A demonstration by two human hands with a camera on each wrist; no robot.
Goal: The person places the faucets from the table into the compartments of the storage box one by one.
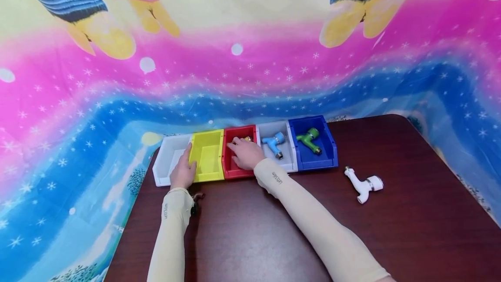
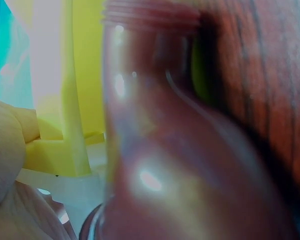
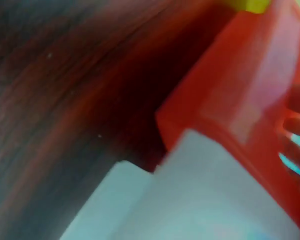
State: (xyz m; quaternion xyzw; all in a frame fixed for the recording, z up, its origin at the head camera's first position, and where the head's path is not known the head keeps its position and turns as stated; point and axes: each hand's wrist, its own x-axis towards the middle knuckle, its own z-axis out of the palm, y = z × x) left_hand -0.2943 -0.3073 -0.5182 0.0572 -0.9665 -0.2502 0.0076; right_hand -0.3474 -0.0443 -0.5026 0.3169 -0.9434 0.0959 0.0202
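My left hand point(image 1: 183, 171) rests at the wall between the left white bin point(image 1: 163, 166) and the yellow bin point(image 1: 207, 156), its index finger stretched along that wall. My right hand point(image 1: 248, 153) reaches over the red bin point(image 1: 239, 172), fingers at its left side. A small yellow thing point(image 1: 247, 139) shows in that bin, mostly hidden behind the hand. Beside my left wrist lies a brownish-red faucet point(image 2: 155, 150) with a threaded end, large in the left wrist view. In the right wrist view, fingers point(image 3: 297, 125) hang over the red bin.
Right of the red bin, a blue faucet point(image 1: 275, 143) lies in a grey-white bin point(image 1: 292, 166) and a green faucet point(image 1: 310, 141) in a dark blue bin point(image 1: 330, 160). A white faucet point(image 1: 364, 186) lies on the brown table point(image 1: 258, 238). A printed cloth point(image 1: 235, 77) hangs behind.
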